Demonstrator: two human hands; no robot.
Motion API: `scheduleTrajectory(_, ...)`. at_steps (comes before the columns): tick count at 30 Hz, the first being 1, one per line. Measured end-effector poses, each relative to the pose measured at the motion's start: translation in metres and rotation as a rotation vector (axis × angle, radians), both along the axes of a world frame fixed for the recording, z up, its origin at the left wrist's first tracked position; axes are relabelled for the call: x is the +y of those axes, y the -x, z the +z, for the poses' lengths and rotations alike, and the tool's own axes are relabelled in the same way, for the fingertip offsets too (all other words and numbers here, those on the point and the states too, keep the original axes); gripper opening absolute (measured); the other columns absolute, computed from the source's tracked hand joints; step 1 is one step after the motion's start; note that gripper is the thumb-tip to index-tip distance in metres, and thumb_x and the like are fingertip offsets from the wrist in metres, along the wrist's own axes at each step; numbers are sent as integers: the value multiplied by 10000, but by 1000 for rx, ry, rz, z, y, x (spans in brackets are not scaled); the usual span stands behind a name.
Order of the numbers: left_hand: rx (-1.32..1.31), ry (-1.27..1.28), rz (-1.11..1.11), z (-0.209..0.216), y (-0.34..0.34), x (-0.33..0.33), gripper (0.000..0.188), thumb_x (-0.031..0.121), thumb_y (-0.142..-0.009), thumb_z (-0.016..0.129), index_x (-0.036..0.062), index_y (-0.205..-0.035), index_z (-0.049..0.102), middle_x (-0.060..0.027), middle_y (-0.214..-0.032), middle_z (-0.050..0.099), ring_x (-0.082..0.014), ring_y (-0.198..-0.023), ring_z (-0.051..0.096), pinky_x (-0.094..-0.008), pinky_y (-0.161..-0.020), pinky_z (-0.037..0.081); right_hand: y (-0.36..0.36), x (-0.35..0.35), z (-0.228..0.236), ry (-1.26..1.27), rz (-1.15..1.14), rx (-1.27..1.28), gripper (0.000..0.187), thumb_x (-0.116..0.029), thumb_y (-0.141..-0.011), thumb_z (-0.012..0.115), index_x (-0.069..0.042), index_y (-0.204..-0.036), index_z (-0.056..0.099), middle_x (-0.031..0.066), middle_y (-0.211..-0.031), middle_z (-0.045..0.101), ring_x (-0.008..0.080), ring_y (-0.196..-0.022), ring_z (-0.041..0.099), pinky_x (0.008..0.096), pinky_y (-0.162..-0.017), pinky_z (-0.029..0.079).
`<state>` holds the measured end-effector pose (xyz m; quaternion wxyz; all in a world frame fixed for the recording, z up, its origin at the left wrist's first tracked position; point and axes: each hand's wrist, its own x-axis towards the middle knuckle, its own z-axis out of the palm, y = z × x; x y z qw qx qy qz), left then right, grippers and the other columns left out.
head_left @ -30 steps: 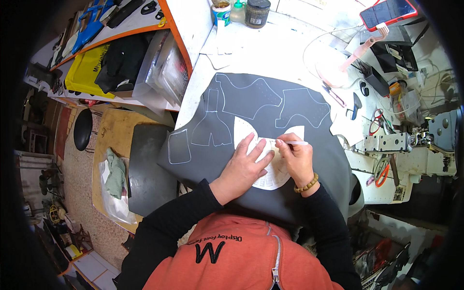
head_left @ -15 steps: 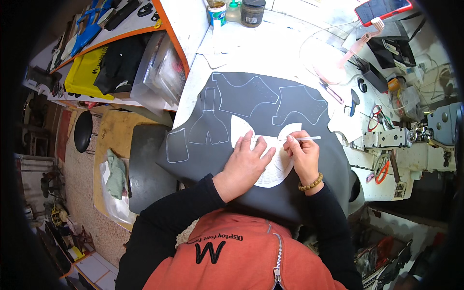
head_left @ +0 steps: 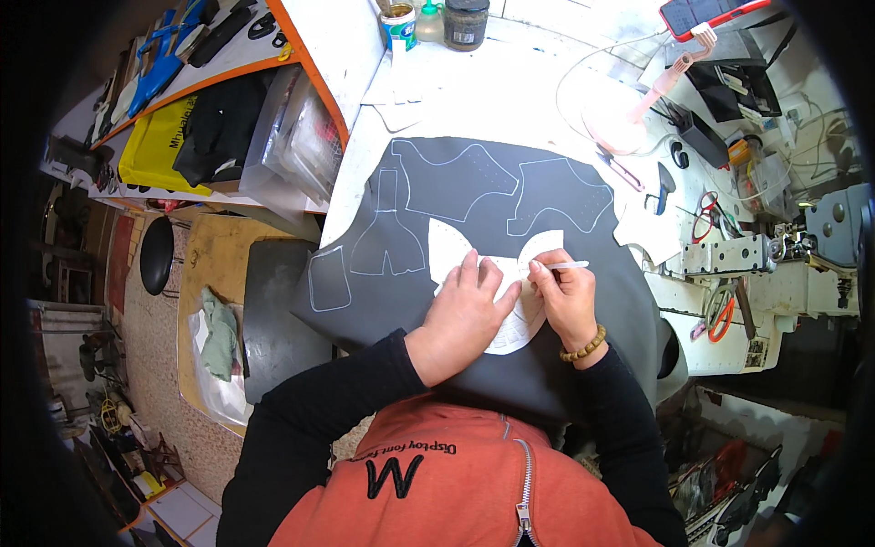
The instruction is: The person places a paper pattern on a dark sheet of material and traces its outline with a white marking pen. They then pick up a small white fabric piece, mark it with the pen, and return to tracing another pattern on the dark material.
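A dark grey sheet of leather-like material (head_left: 365, 310) lies over the table, with several pattern shapes outlined on it in white. On its near part rests a white curved paper template (head_left: 447, 244) with small marks. My left hand (head_left: 467, 319) presses flat on the template with its fingers spread, covering its left and middle. At the template's upper right edge, my right hand (head_left: 567, 296) pinches a slim white marking pen (head_left: 572, 264). The pen's tip is hidden by my fingers. A beaded bracelet circles my right wrist.
On the right stand a sewing machine (head_left: 784, 273), scissors (head_left: 704, 217) and a pink phone stand (head_left: 670, 87) with a phone. Jars (head_left: 466, 25) sit at the back. An orange-edged shelf (head_left: 314, 73) rises on the left, above a wooden stool-like surface (head_left: 219, 242).
The whole view has shifted slightly, so the scene sits a little further left. Both hands stay on the template; the pen remains near the same edge.
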<state>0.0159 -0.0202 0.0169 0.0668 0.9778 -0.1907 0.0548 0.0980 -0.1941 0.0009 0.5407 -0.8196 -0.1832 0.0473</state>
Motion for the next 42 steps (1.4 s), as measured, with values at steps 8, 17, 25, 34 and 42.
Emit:
scheduleTrajectory(8, -31, -198, 16, -1, 9, -18, 480, 178, -915, 517, -21, -1348, 573, -361, -1347, 510, -459, -1249, 529, -460, -999, 486, -7, 4, 8, 154, 142, -390, 67, -109, -902, 688, -49, -894, 660, 109, -751, 671, 300, -569, 622, 351, -563, 504)
scheduleTrajectory(17, -3, -212, -21, -1, 10, -30, 494, 158, -899, 526, -97, -1321, 555, -340, -1384, 503, -417, -1268, 532, -432, -927, 544, -14, -5, -7, -151, 14, 117, 116, -108, -997, 624, -6, -941, 633, 9, -712, 637, 45, -580, 525, 212, -533, 424)
scheduleTrajectory(25, -26, -179, 14, -1, 9, -31, 460, 168, -887, 547, -84, -1271, 576, -329, -1411, 483, -412, -1252, 542, -439, -901, 555, -15, -1, -4, -11, 46, -101, 121, -111, -967, 656, -1, -917, 655, 46, -683, 644, 105, -571, 567, 251, -538, 449)
scheduleTrajectory(34, -27, -168, -19, 1, 6, -29, 398, 172, -872, 573, -37, -1209, 614, -254, -1436, 498, -426, -1213, 549, -450, -843, 558, -15, 2, -1, 57, 55, -210, 115, -123, -932, 682, -19, -886, 670, 108, -726, 667, 222, -570, 620, 307, -546, 475)
scheduleTrajectory(42, -46, -124, -45, 2, 1, -28, 306, 178, -858, 598, 11, -1114, 625, -220, -1428, 514, -421, -1156, 572, -412, -741, 576, -27, 0, -4, -66, -20, 131, 137, -131, -945, 679, -9, -887, 659, 77, -668, 634, 144, -547, 559, 279, -535, 450)
